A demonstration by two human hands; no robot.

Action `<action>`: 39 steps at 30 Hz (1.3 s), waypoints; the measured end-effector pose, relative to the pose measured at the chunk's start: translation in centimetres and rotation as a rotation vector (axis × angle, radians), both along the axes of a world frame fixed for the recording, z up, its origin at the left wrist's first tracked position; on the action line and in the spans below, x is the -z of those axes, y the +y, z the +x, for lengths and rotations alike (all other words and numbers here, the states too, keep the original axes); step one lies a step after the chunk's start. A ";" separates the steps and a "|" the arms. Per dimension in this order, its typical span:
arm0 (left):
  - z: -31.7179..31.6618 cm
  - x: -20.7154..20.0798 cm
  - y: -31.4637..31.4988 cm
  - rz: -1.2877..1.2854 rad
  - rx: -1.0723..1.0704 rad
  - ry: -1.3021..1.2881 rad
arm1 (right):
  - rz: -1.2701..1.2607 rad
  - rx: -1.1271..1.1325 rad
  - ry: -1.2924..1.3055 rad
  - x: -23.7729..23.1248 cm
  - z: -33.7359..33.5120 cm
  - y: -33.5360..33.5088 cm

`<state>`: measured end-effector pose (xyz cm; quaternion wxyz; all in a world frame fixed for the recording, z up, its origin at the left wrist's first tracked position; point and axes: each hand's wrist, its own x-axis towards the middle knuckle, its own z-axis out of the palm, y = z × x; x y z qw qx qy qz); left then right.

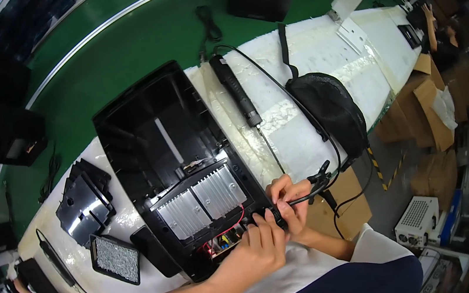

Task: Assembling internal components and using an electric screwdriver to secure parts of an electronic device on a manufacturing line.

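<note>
In front of me lies a large open black plastic case (153, 139), probably a speaker cabinet. At its near end a black panel (162, 206) carries two silver finned heat sinks (217, 193). Below them a red wire (232, 227) and a small circuit board with coloured parts (223, 243) show. My left hand (262, 240) has its fingers curled over the panel's near right corner. Right beside it, my right hand (292, 201) pinches the end of a black cable (312, 194) against that corner. The fingers hide the cable's tip.
A black electric screwdriver (233, 90) with a long bit lies right of the case. Farther right are a black mesh bag (327, 104) and cardboard boxes (413, 105). On the left sit black plastic parts (85, 202) and a tray of screws (116, 260). Other people work at both table ends.
</note>
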<state>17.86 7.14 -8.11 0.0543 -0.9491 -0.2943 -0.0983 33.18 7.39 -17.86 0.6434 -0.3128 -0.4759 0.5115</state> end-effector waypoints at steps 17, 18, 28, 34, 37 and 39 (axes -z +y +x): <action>-19.4 -2.3 2.4 -0.045 -1.040 -0.477 | 0.080 0.101 -0.264 -4.3 3.6 3.8; -22.2 -2.1 3.1 0.000 -1.070 -0.380 | 0.151 0.075 -0.422 -5.1 4.2 4.5; -32.1 1.6 1.7 -0.208 -1.168 -0.334 | 0.035 -0.161 -1.163 -15.7 7.0 6.1; -28.8 -5.1 0.9 0.091 -0.987 -0.262 | 0.593 -0.118 -0.568 -18.8 3.3 8.5; -24.5 -9.9 0.1 0.180 -0.929 -0.204 | 0.715 -0.484 -0.818 -22.2 1.5 11.9; -21.3 -11.8 0.8 0.223 -0.822 -0.160 | 0.778 -0.493 -1.072 -25.0 -4.1 12.9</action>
